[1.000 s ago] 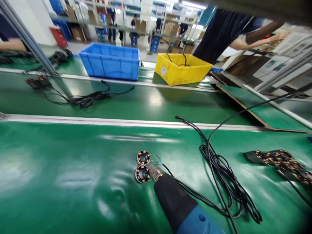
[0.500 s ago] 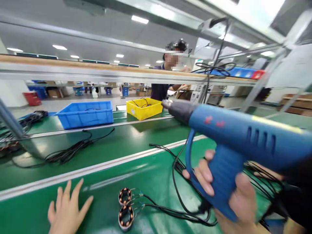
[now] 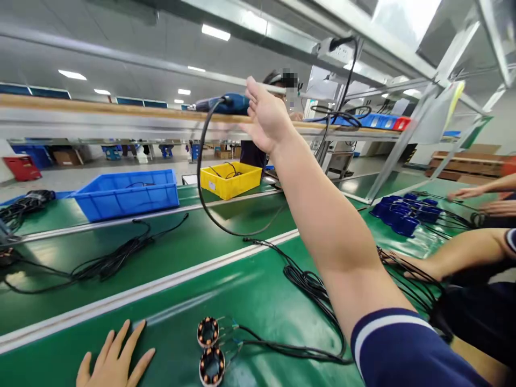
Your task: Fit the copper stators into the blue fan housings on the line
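My right hand (image 3: 268,115) reaches up to the overhead shelf beside the blue heat gun (image 3: 236,104). Its fingers are stretched out, apart from a grip. The heat gun lies on the shelf, nozzle to the left, its black cord (image 3: 201,177) hanging in a loop over the edge. On the green bench, my left hand (image 3: 116,357) rests flat with fingers spread. To its right sit two ring-shaped stators with copper windings, the rear stator (image 3: 208,331) touching the front stator (image 3: 212,366). Thin wires join them to black cables (image 3: 290,351).
A blue bin (image 3: 129,196) and a yellow bin (image 3: 231,183) stand beyond the bench divider. Black cable bundles (image 3: 108,258) lie about. At right are dark blue parts (image 3: 405,212) and a co-worker's arm (image 3: 463,255). Another person stands behind the shelf (image 3: 121,121).
My right hand has carried the heat gun from in front of me up to the shelf and let it go there. My left hand stays flat on the bench.
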Demonstrator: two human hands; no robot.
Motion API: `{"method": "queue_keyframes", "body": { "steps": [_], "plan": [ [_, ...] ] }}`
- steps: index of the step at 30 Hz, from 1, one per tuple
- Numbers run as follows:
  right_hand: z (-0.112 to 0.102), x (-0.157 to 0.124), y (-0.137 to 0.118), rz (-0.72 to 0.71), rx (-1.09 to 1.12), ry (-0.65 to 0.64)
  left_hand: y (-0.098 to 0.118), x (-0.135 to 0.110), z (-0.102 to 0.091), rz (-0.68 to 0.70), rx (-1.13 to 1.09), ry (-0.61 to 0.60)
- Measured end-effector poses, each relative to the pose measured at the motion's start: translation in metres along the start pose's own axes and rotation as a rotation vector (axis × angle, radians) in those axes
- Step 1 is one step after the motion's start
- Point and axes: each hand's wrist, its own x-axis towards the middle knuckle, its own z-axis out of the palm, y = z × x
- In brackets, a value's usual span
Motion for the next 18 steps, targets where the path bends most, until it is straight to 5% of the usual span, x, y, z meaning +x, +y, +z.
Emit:
{"method": "queue_keyframes", "body": {
  "steps": [3, 7, 10, 13, 15, 18],
  "plan": [
    [-0.003, -0.089, 0.031, -0.205, -0.242, -0.131, 0.010, -0.006, -0.010, 0.032, 0.060, 0.039],
    [-0.050, -0.239, 0.082, -0.074, -0.689, -0.889, 0.038, -0.015, -0.034, 0.179, 0.023, 0.146],
    [-0.109, -0.319, 0.124, 0.257, -1.146, -0.821, 0.073, -0.028, -0.053, 0.299, -0.078, 0.219],
    [-0.150, -0.370, 0.154, 0.680, -1.297, -0.654, 0.112, -0.040, -0.070, 0.380, -0.104, 0.244],
    [-0.158, -0.391, 0.165, 0.839, -1.294, -0.523, 0.135, -0.042, -0.079, 0.415, -0.053, 0.230],
    [-0.150, -0.409, 0.175, 0.842, -1.208, -0.385, 0.161, -0.034, -0.091, 0.471, 0.075, 0.153]
  ]
}}
